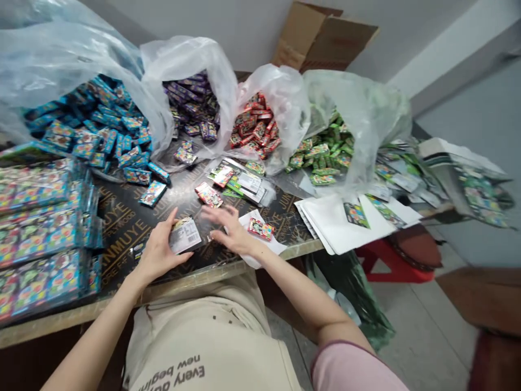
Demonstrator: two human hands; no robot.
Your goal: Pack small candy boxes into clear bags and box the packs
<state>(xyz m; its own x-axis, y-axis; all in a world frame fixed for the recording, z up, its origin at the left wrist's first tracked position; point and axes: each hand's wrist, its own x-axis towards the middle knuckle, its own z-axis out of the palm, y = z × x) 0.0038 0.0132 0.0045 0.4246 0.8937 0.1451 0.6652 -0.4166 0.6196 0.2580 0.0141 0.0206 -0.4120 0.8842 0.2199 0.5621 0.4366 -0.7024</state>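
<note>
My left hand [160, 247] grips a small printed packet [185, 236] with a barcode, its thumb along the near edge and its fingers at the far edge. Just to the right, my right hand [228, 228] hovers over the table, fingers spread and slightly smeared by motion, with nothing visible in them. A red packet [261, 229] lies on a white sheet [275, 247] beside my right wrist. Beyond the hands are another red packet [209, 194] and a small pile of printed cards [248, 182]. A blue packet [153, 193] lies beyond my left hand.
Along the back stand plastic bags of blue packets [101, 114], purple packets [191, 100], red packets [256, 127] and green packets [331, 144]. Stacked colourful boxes [44, 233] fill the left side. White envelopes [329, 222] overhang the right edge above a red stool [402, 269].
</note>
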